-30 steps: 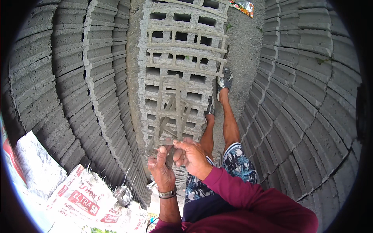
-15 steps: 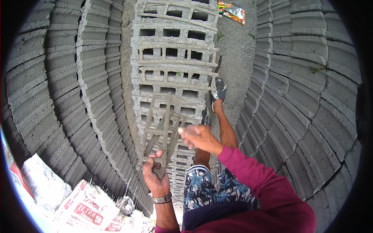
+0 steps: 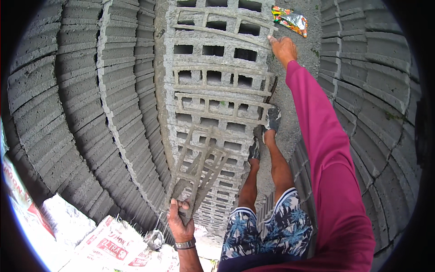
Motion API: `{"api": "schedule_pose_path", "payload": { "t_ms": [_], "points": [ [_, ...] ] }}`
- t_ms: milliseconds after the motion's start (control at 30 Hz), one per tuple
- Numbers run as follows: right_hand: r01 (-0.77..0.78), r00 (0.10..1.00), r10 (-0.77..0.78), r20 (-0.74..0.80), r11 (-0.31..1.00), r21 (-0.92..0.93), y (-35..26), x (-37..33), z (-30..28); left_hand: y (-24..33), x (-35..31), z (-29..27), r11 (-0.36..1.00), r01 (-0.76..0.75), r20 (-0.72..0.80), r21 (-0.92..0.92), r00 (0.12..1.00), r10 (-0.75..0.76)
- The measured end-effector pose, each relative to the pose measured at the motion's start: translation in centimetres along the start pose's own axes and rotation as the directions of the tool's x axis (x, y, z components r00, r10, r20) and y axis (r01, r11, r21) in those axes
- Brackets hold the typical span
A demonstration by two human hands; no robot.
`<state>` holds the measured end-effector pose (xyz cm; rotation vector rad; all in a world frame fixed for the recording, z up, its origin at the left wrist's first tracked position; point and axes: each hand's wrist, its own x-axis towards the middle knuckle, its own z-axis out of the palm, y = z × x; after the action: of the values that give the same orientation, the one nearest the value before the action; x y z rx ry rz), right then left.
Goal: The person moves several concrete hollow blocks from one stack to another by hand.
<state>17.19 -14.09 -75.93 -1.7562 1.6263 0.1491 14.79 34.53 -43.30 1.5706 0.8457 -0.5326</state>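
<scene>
At the lower middle, my left hand (image 3: 181,222) is closed around the lower ends of several grey, cement-caked ladder-shaped frames (image 3: 195,186), which fan out upward. My right hand (image 3: 284,49) reaches far forward, its fingers closed at the right end of another ladder-shaped frame (image 3: 226,34). That frame lies across a row of grey hollow blocks (image 3: 229,52), around their dark openings. Nearer to me, two more frames (image 3: 265,113) lie over the blocks.
Stacked grey concrete pieces form walls on the left (image 3: 77,113) and right (image 3: 367,90). White sacks with red print (image 3: 108,247) lie at lower left. A colourful foil packet (image 3: 292,21) is on the gravel near my right hand. My feet (image 3: 272,118) stand beside the block row.
My right hand has moved from beside the held frames to the far frame's right end. My left hand keeps its hold. The view has shifted slightly.
</scene>
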Motion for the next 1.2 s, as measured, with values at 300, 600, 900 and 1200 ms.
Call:
{"api": "schedule_pose_path", "payload": {
  "t_ms": [300,600,900,1200],
  "points": [
    [0.089,0.996,-0.089,0.007,0.996,-0.019,-0.5,1.0,0.2,-0.2,-0.3,1.4,0.996,-0.038,-0.019,0.086,0.999,0.04],
    [0.114,0.992,-0.116,0.051,0.992,0.053,1.4,-2.3,0.3,0.3,0.1,2.4,0.985,-0.062,-0.004,0.163,0.998,0.063],
    [0.482,0.875,-0.482,0.032,0.876,0.009,3.3,-5.4,-0.9,0.1,0.6,0.9,0.983,-0.088,0.02,0.162,0.996,0.086],
    [0.871,0.461,-0.774,0.434,0.3,-0.389,9.1,-11.7,-0.3,0.0,0.7,0.9,0.988,-0.068,0.048,0.137,0.997,0.062]
  ]
}}
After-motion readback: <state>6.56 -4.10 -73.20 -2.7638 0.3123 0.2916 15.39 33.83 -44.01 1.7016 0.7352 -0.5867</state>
